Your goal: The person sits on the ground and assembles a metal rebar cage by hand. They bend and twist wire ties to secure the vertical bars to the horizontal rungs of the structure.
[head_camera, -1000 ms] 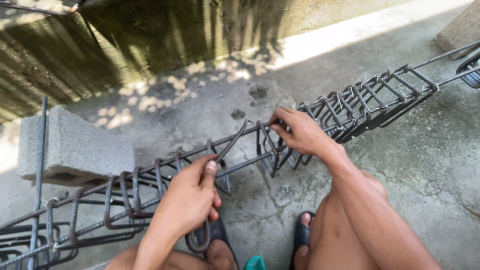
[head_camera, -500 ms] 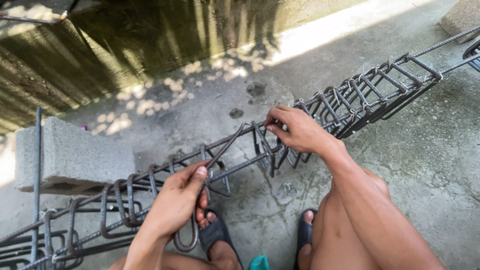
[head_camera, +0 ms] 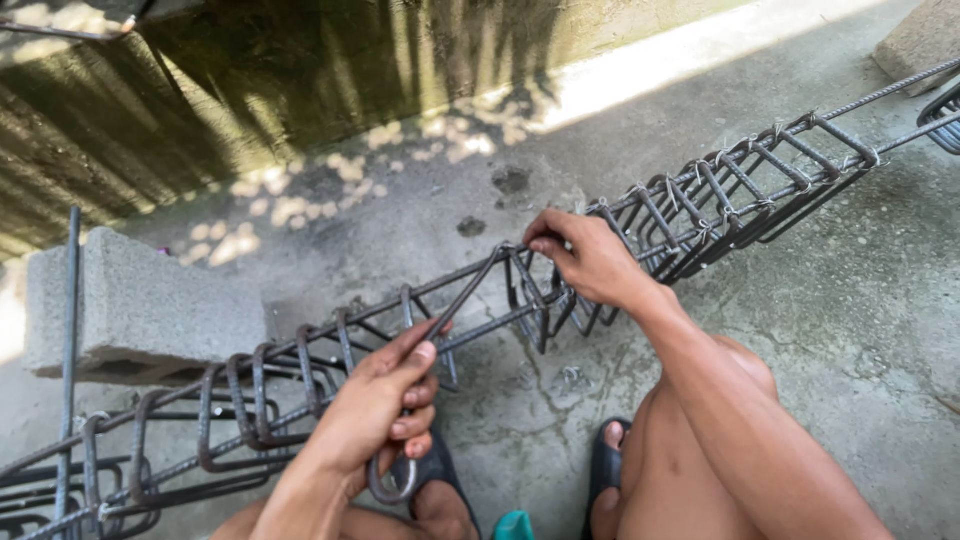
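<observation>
A long rebar cage [head_camera: 720,200] of straight bars and several bent stirrups runs diagonally from lower left to upper right. My left hand [head_camera: 385,400] is closed around a loose stirrup [head_camera: 470,290] that leans slantwise across the cage, gripping its lower end. My right hand [head_camera: 590,260] pinches the top bar where that stirrup's upper end meets it. Stirrups to the right of my right hand are tied with wire; those on the left hang bunched and loose.
A grey concrete block [head_camera: 140,310] lies at the left beside the cage. A stained wall [head_camera: 300,90] closes off the far side. Another block corner [head_camera: 925,40] sits top right. My knees and sandalled feet [head_camera: 605,470] are below the cage on the concrete floor.
My left hand has slid slightly up and right along the slanting stirrup. My right hand has stayed on the top bar.
</observation>
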